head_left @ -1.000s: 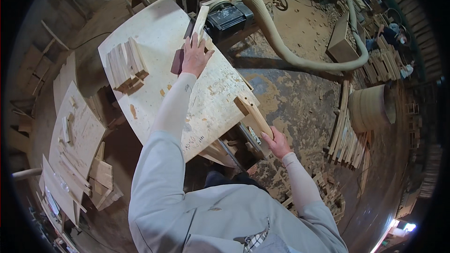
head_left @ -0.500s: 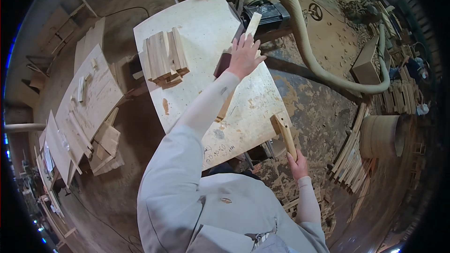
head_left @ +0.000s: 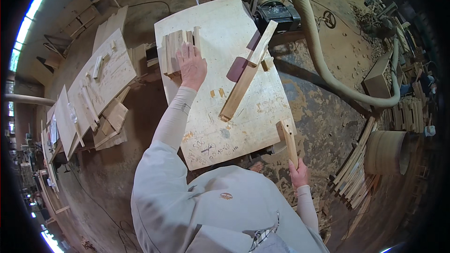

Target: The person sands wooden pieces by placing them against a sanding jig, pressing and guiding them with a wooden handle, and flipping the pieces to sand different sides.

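My left hand [head_left: 193, 70] lies over the near right side of a stack of short wooden pieces [head_left: 172, 49], fingers stretched forward and a little apart. This stack sits at the far left of a pale worktable [head_left: 220, 18]. Right of it, a long wooden strip [head_left: 240, 91] lies slantwise, with a lighter wooden strip [head_left: 265, 40] running on from its far end. A dark purple piece [head_left: 238, 69] touches its left side. My right hand [head_left: 299, 174] is closed round the handle of a mallet-shaped wooden tool [head_left: 291, 145], whose block end is at the table's near right corner.
Beyond the table's far right stands a black motor [head_left: 276, 17], with a thick beige hose [head_left: 311, 61] curving past it. Boards and offcuts cover a low surface [head_left: 101, 84] on the left. Several long wooden strips [head_left: 354, 168] lie on the right beside a round drum [head_left: 386, 152].
My left hand has moved left from the far wooden strip to the stack, uncovering the long strip and purple piece. My right hand keeps its grip on the tool. The view has shifted slightly.
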Action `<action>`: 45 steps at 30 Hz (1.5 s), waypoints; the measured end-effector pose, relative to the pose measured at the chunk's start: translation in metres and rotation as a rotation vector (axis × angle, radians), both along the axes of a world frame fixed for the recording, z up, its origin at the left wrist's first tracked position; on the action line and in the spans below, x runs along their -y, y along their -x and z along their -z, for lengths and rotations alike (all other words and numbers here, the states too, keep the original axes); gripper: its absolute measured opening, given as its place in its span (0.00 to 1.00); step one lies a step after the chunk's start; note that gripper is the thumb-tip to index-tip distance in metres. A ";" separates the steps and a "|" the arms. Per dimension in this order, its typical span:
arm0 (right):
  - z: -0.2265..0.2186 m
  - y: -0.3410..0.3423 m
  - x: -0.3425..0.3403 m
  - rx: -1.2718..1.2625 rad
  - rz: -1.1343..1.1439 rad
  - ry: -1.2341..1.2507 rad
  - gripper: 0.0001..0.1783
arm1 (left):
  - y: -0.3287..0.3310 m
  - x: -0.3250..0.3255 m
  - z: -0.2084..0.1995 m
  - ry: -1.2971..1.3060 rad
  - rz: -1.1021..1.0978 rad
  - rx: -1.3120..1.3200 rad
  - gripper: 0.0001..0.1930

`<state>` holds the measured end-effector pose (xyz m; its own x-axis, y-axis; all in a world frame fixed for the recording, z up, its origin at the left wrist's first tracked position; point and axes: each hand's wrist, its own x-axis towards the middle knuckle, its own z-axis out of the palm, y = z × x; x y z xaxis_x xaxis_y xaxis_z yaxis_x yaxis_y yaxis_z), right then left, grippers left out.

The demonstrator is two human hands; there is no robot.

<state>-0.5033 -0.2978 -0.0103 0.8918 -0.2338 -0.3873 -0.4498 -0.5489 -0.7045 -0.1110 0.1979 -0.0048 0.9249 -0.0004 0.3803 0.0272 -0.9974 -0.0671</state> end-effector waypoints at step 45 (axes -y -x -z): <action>-0.024 0.021 0.004 0.003 -0.082 0.091 0.26 | -0.079 0.153 0.034 0.705 0.265 -0.319 0.24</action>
